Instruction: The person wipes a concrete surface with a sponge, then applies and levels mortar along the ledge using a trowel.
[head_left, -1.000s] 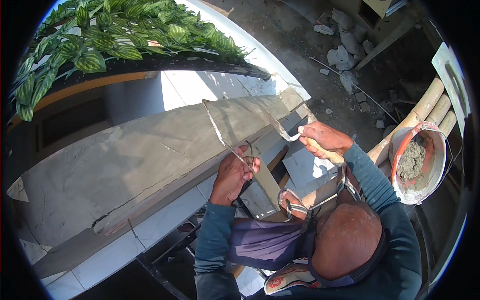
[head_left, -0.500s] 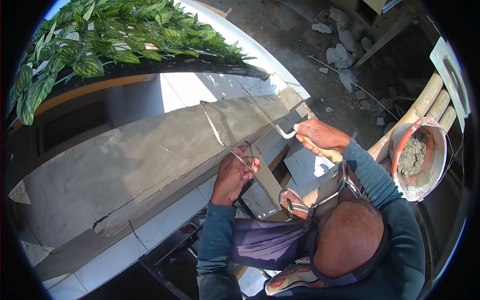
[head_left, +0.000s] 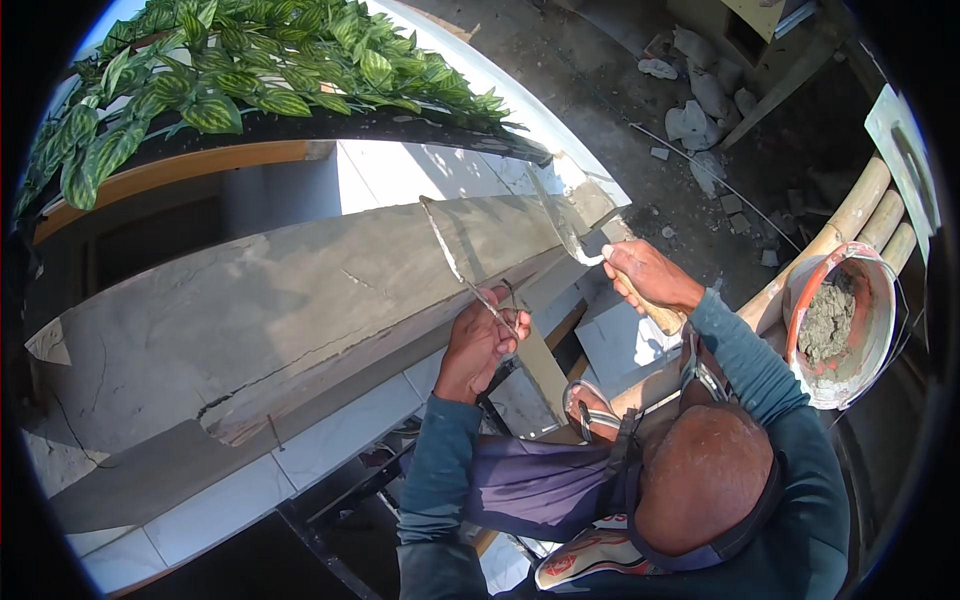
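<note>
A long ledge coated in grey mortar (head_left: 300, 270) crosses the view, with a crack along its near edge. My left hand (head_left: 472, 350) is closed on the near end of a thin, bent metal rod (head_left: 442, 242) smeared with mortar; the rod lies across the ledge top. In my right hand (head_left: 648, 275) is a trowel, its wooden handle (head_left: 662, 318) in the grip and its crooked neck (head_left: 583, 255) toward the ledge. The trowel's blade (head_left: 549, 208) is seen narrow over the ledge's right end; whether it touches the mortar is hard to tell.
Right of me, a bucket (head_left: 803, 300) with wet mortar (head_left: 828, 318) stands beside bamboo poles (head_left: 850, 215). Green leaves (head_left: 290, 75) hang above the far side. White tiles (head_left: 235, 500) run below the ledge. Sacks (head_left: 705, 90) and rubble lie on the ground beyond.
The trowel blade has turned and shows wider over the ledge's right end. The whole view has shifted slightly; my left hand keeps its hold on the rod.
</note>
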